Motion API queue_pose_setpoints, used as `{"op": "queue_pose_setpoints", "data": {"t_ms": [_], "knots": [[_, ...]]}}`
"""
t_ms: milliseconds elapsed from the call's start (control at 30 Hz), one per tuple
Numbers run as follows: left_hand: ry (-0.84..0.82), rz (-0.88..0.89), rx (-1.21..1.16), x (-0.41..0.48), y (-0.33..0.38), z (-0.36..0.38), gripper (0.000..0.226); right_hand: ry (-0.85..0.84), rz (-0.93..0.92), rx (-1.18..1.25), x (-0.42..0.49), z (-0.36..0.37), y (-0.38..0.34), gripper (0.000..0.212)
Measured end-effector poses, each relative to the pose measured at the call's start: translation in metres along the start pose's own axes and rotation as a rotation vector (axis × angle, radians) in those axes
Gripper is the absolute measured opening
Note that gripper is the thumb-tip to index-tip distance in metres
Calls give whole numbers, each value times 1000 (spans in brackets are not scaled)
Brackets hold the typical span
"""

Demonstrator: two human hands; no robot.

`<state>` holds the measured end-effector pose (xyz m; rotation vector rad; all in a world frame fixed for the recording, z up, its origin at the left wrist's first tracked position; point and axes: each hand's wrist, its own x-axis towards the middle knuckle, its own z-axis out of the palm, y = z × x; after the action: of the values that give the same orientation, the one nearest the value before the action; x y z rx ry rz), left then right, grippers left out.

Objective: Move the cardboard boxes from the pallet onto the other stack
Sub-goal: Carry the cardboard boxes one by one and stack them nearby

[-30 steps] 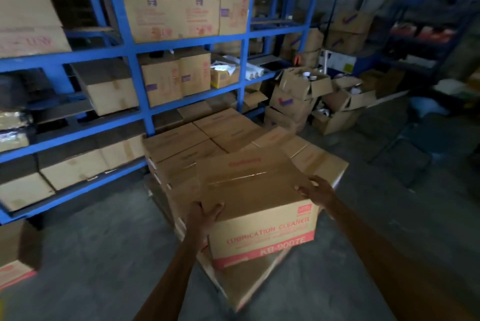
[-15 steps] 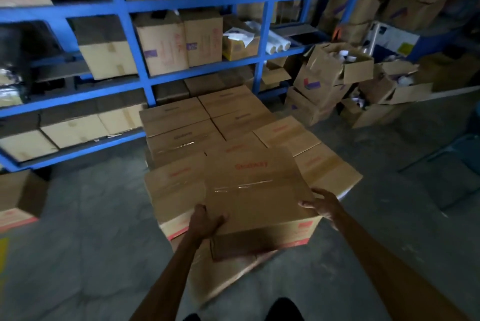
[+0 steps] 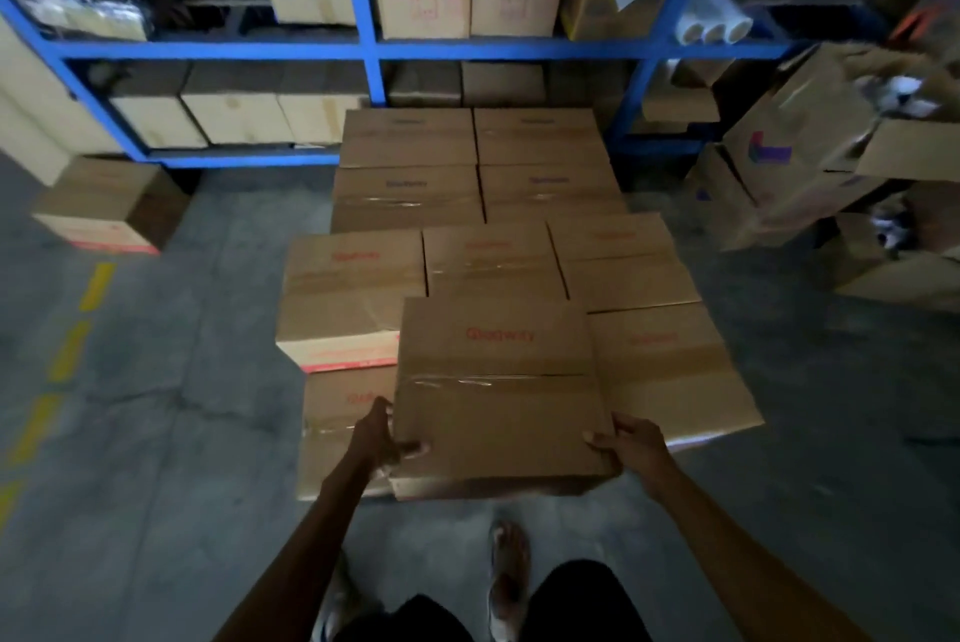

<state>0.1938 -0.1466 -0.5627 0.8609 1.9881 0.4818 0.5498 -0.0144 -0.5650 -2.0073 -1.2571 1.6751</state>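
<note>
I hold a taped cardboard box (image 3: 496, 381) with red print on its top, low in front of me. My left hand (image 3: 382, 436) grips its near left corner, fingers curled under the edge. My right hand (image 3: 631, 444) grips the near right corner the same way. The box hangs over the near edge of a stack of several like boxes (image 3: 483, 204) on the floor, with one box (image 3: 670, 371) to its right and another (image 3: 337, 423) lower to its left. What the stack rests on is hidden.
Blue shelving (image 3: 363, 48) loaded with cartons runs behind the stack. A single carton (image 3: 104, 210) sits on the floor at left. Open, jumbled cartons (image 3: 810, 163) pile up at right. Yellow dashes (image 3: 67, 350) mark the concrete floor. My feet (image 3: 509, 574) stand just behind the held box.
My view has tilted down and turned to face the stack squarely. The held box now shows mostly its top, and both hands have shifted to its near corners.
</note>
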Motion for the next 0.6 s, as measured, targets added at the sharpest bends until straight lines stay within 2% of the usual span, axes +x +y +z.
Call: {"op": "queue_pose_setpoints", "data": {"t_ms": [67,200,300,600], "knots": [[12,-30,5,0,0,18,79,-23,-21,-24,17,-9,9,70],[40,-60,26,9,-3,42,82,-44,-42,-68,43,-17,20,45],[35,-104,18,25,-3,62,88,-55,-54,-82,66,-21,22,41],[3,-162,-20,87,-23,113,83,-27,-88,-254,142,-16,36,43]]}}
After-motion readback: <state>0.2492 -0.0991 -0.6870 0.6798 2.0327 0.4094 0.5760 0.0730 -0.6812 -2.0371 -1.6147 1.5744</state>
